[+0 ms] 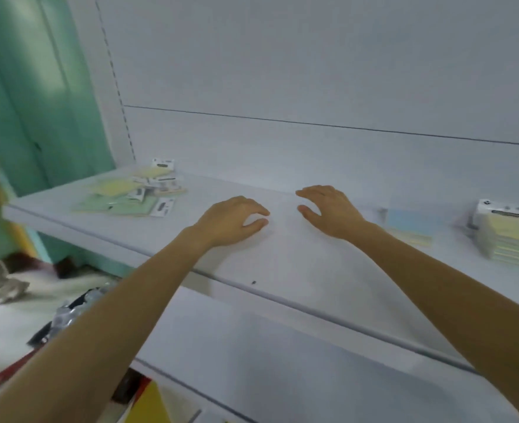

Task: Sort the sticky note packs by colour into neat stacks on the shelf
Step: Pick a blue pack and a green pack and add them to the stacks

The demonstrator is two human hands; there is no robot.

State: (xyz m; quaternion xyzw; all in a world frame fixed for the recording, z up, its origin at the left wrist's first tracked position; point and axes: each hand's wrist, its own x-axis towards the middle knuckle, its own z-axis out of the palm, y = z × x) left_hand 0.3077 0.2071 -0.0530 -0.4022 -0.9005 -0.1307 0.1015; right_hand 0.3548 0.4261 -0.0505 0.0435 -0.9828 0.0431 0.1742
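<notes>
Head view: left hand (230,219), right hand (328,210) empty above smooth white shelf (282,264).

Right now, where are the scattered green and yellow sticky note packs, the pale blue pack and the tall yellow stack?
scattered green and yellow sticky note packs (124,206): head view, front green pack.
pale blue pack (414,219): head view, top face.
tall yellow stack (511,228): head view, top pack.

My left hand (232,219): palm down, fingers loosely curled, holding nothing.
My right hand (331,209): palm down, likewise.
</notes>
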